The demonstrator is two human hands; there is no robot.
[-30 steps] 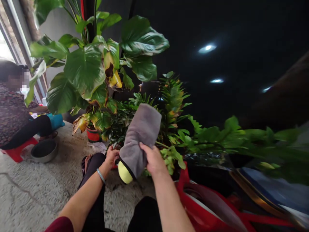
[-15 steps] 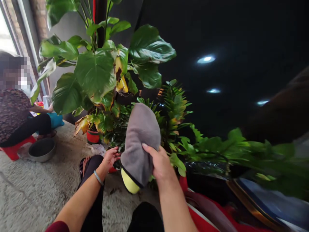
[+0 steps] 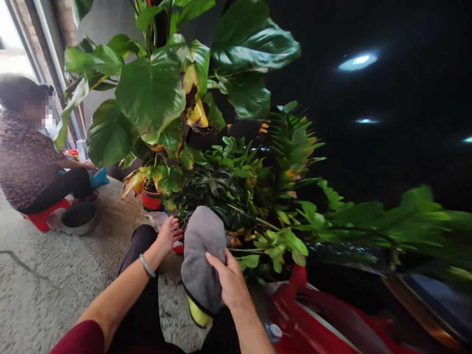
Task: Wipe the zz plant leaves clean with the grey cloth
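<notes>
A soft grey cleaning mitt with a black-trimmed edge and a yellow part below hangs in front of me. My right hand grips its right side, thumb pressed on the front; the other fingers are partly hidden behind it. My left hand is just left of the mitt, fingers stretched out and apart, holding nothing. Behind both hands stands a cluster of green potted plants.
A tall broad-leaved plant in a red pot rises ahead. At left a person sits on a red stool beside a grey basin. A red object with white trim lies at lower right, near a dark glossy wall.
My right hand has brought the mitt lower and slightly left, closer to my lap. My left hand has opened wider beside it. The view has shifted a little, so the surroundings sit further right.
</notes>
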